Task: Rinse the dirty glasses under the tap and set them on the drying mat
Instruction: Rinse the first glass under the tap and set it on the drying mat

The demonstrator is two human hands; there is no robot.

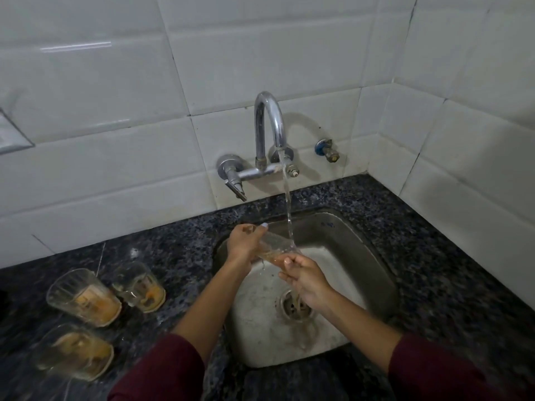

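Steel is the sink (362, 250), a rounded basin set into a dark speckled stone counter (405, 227) that runs along a white-tiled wall (115, 157). From the head view, a chrome tap (267, 125) mounted on that wall arches over the basin's back edge, and a thin stream of water (288, 204) falls from its spout onto a clear glass (278, 246) held on its side above the middle of the basin. The left hand (244, 244) has its fingers wrapped around one end of the glass, the thumb on top. The right hand (304, 280) closes its fingers on the other end, where a yellowish film clings to the inside. Tinted water runs off the glass and down toward the drain (295, 306) in the basin floor.

On the counter to the left of the sink stand three more glasses, all upright and set close together. The rear-left glass (82, 296) and the rear-right glass (139, 286) each hold orange residue at the bottom; the front glass (75, 351), near the counter's front edge, is blurred but shows the same orange dregs. Dark red sleeves (162, 369) cover both forearms.
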